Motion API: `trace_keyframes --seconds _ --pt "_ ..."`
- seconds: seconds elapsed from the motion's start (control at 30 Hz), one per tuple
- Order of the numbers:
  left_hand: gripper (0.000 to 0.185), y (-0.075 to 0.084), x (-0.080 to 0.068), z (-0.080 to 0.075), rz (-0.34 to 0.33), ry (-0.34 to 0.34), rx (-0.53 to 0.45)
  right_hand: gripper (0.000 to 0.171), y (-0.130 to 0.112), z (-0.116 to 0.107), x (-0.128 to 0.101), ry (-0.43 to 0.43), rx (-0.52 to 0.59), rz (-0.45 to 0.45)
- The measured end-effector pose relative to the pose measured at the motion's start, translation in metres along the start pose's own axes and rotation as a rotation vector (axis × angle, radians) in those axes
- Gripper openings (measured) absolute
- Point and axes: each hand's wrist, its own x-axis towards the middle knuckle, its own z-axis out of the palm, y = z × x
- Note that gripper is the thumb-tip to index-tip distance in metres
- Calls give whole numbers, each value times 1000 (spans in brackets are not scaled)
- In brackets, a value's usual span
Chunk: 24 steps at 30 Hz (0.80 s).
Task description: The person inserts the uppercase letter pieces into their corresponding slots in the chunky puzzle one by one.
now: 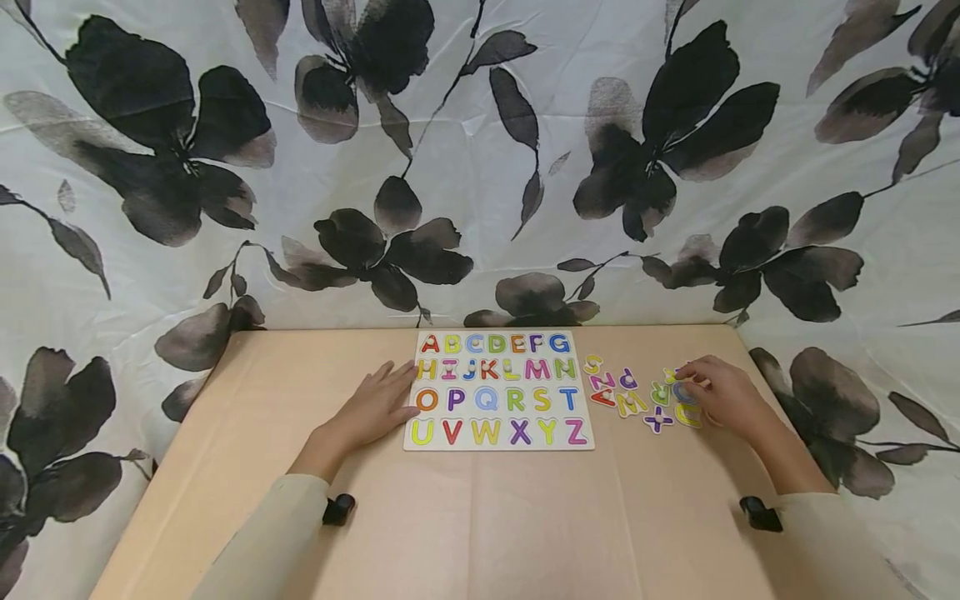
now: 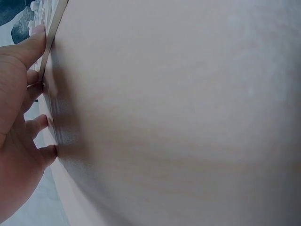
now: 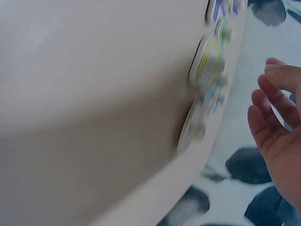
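Fingers (image 1: 684, 375) of the right hand (image 1: 722, 398) curl down onto the loose letter pieces (image 1: 645, 392) lying near the tabletop's (image 1: 480, 517) right edge, apparently touching a bluish piece; whether they already pinch it I cannot tell. The left hand (image 1: 371, 410) lies flat with straight fingers, holding nothing, its tips against the left edge of the alphabet board (image 1: 498, 390), which sits at the middle of the tabletop's far edge. Judging by the pile, sorting has barely begun: about ten pieces lie off the board, though from the head view every slot looks coloured, so filled and empty slots are hard to tell apart. The board reads A to G, H to N, O to T, U to Z. Among the loose pieces an S, P, R, M and X can be read.
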Motion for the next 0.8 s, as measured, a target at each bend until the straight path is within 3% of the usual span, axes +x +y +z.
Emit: trace_keyframes --seconds 0.37,0.6,0.8 --pt "78 0 4 0 11 1 12 23 39 -18 -23 -73 -10 102" --pt "77 0 4 1 16 4 15 14 53 -9 -27 -164 22 113" --pt "77 -1 3 1 16 5 23 14 55 0 -30 -141 12 106"
